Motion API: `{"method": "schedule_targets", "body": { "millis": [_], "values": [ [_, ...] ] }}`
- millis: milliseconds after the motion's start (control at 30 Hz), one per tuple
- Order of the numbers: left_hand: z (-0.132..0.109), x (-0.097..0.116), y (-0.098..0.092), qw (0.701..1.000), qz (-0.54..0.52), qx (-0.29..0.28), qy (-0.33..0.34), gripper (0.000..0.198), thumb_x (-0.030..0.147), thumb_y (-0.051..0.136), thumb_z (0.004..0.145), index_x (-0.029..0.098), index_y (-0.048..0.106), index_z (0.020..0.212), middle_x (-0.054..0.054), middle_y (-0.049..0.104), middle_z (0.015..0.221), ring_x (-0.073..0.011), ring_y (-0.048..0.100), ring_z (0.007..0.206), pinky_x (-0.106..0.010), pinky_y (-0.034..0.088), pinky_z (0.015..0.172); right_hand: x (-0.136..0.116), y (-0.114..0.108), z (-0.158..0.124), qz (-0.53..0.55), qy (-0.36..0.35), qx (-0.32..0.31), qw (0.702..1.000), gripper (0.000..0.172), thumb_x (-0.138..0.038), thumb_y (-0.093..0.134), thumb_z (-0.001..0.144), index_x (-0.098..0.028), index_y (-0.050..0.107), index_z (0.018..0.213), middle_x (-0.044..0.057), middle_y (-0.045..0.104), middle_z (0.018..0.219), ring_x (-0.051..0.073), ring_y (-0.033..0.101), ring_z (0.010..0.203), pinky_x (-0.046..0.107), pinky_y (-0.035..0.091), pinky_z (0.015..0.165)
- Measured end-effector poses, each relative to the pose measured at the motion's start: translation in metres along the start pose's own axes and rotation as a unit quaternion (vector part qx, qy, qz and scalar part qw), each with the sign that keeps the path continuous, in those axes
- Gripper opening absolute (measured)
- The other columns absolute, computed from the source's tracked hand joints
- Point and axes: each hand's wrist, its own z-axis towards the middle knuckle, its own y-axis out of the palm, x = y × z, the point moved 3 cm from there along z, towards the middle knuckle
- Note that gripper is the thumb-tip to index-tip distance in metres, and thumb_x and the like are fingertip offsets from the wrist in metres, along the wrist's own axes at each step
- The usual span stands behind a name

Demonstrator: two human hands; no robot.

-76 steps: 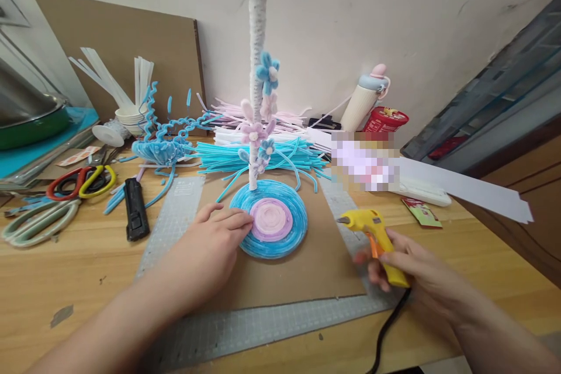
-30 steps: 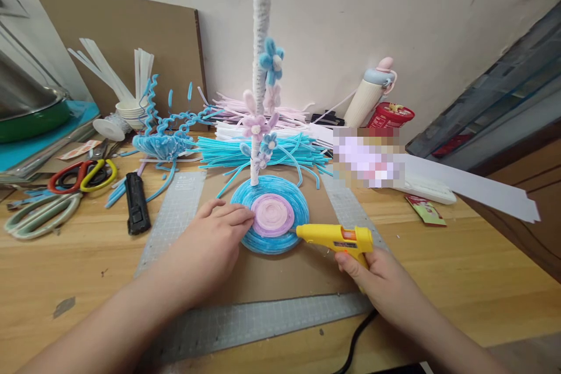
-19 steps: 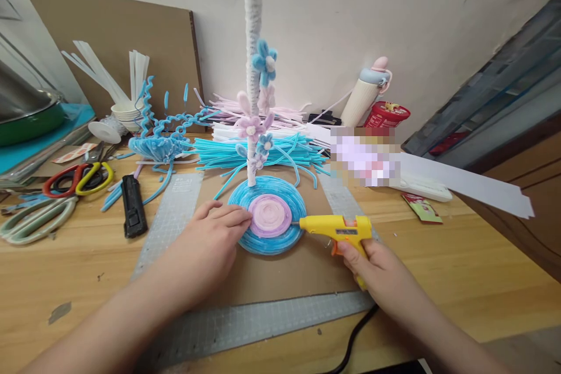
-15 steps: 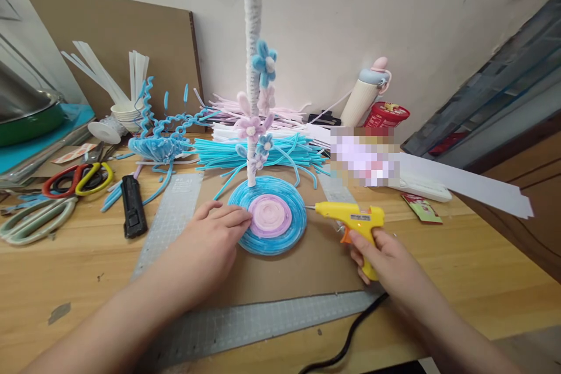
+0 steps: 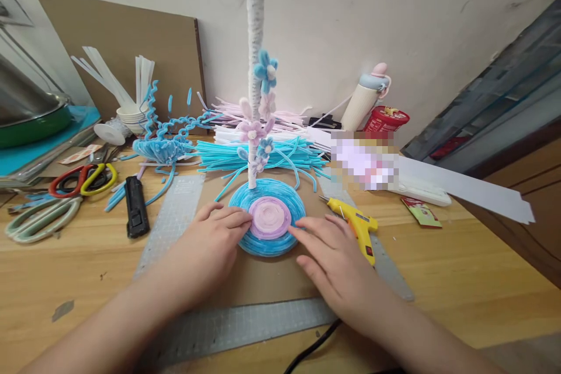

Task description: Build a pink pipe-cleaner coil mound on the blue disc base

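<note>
A round base [image 5: 268,247] of coiled pipe cleaners lies in front of me, blue outside with a purple ring [image 5: 283,228] and pale pink centre. My left hand [image 5: 214,242] rests on its left side, fingers stretched out and fingertips at the purple ring. From the right, my right hand [image 5: 335,260] reaches over with fingers spread, fingertips at the ring's right edge. A white wrapped stem [image 5: 255,23] rises from the back of the base, carrying blue and pink fuzzy flowers [image 5: 266,70]. Just beyond my right hand lies a yellow glue gun [image 5: 362,222], partly hidden by it.
Under the base are brown cardboard [image 5: 258,286] and a grey cutting mat [image 5: 219,333]. Bundles of blue pipe cleaners [image 5: 280,155] lie behind. Scissors [image 5: 44,219] and a black utility knife [image 5: 137,207] are at left; a bottle [image 5: 362,102] stands at the back right.
My right hand has let go of the glue gun, which now lies on the mat, and has moved left onto the base. My left hand stays where it was.
</note>
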Motion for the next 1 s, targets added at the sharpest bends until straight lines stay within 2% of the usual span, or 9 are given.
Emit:
{"method": "schedule_targets", "body": {
  "millis": [100, 267, 500, 767, 1000],
  "values": [
    [0.000, 0.000, 0.000, 1.000, 0.006, 0.005, 0.006, 0.046, 0.001, 0.041, 0.079, 0.020, 0.066, 0.113, -0.003, 0.068, 0.120, -0.0204, 0.058, 0.113, -0.041, 0.034, 0.101, -0.009, 0.015, 0.002, -0.023, 0.010, -0.023, 0.999, 0.036, -0.028, 0.040, 0.097, -0.024, 0.053, 0.129, 0.007, 0.060, 0.130, 0.024, 0.053, 0.120, 0.058, 0.023, 0.108],
    [0.000, 0.001, 0.000, 1.000, -0.005, -0.003, 0.002, 0.045, 0.001, 0.041, 0.078, 0.020, 0.066, 0.110, -0.002, 0.067, 0.120, -0.0204, 0.059, 0.113, -0.042, 0.032, 0.102, -0.007, 0.023, -0.001, -0.028, 0.025, -0.058, 0.998, 0.036, -0.029, 0.038, 0.097, -0.029, 0.051, 0.131, 0.004, 0.058, 0.133, 0.024, 0.051, 0.123, 0.063, 0.015, 0.109],
    [0.001, 0.002, -0.002, 1.000, -0.008, 0.003, -0.001, 0.044, 0.001, 0.041, 0.077, 0.018, 0.066, 0.109, -0.004, 0.068, 0.119, -0.0211, 0.060, 0.110, -0.043, 0.033, 0.101, -0.006, 0.028, -0.001, -0.062, 0.003, -0.042, 0.997, 0.035, -0.029, 0.041, 0.097, -0.029, 0.054, 0.129, 0.003, 0.059, 0.133, 0.025, 0.049, 0.125, 0.064, -0.004, 0.111],
    [0.002, 0.004, -0.003, 1.000, 0.000, -0.003, 0.001, 0.044, 0.001, 0.040, 0.078, 0.017, 0.066, 0.110, -0.005, 0.068, 0.120, -0.0217, 0.060, 0.111, -0.044, 0.032, 0.101, -0.010, 0.029, -0.003, -0.111, -0.033, -0.017, 0.993, 0.035, -0.029, 0.040, 0.098, -0.025, 0.055, 0.129, 0.004, 0.062, 0.130, 0.023, 0.051, 0.124, 0.059, -0.013, 0.111],
    [0.002, 0.004, -0.003, 1.000, 0.001, -0.005, -0.001, 0.044, 0.002, 0.040, 0.078, 0.017, 0.066, 0.110, -0.005, 0.067, 0.120, -0.0215, 0.060, 0.111, -0.044, 0.032, 0.100, -0.010, 0.029, -0.003, -0.102, -0.048, -0.020, 0.993, 0.034, -0.029, 0.040, 0.098, -0.025, 0.055, 0.128, 0.003, 0.064, 0.128, 0.021, 0.051, 0.124, 0.058, -0.015, 0.110]
  ]
}}
